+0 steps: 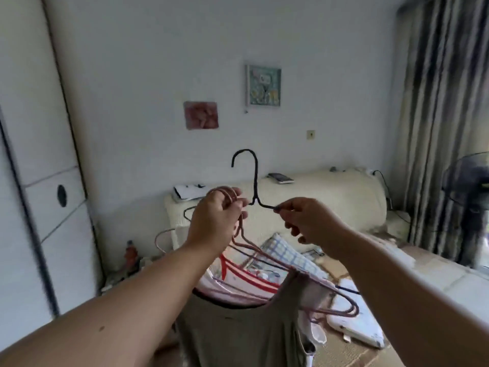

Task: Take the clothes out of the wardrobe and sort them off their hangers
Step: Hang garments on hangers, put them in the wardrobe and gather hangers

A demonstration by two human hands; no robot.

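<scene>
My left hand (214, 218) grips the hooks of several pink hangers (341, 300) raised in front of me. Clothes hang from them: a grey-brown tank top (246, 332) in front, with a pink garment and a red-trimmed white one (243, 274) behind it. My right hand (309, 221) pinches the shoulder of a black wire hanger (254, 178) just right of its neck. Its hook stands upright above both hands, and its far arm runs down among the pink hangers.
The white wardrobe (45, 207) stands at the left. A bed with a cream headboard (330, 197) lies ahead, with a blue checked cloth (285, 250) and a white item (354, 324) on it. Curtains (439, 128) and a fan (471, 202) fill the right side.
</scene>
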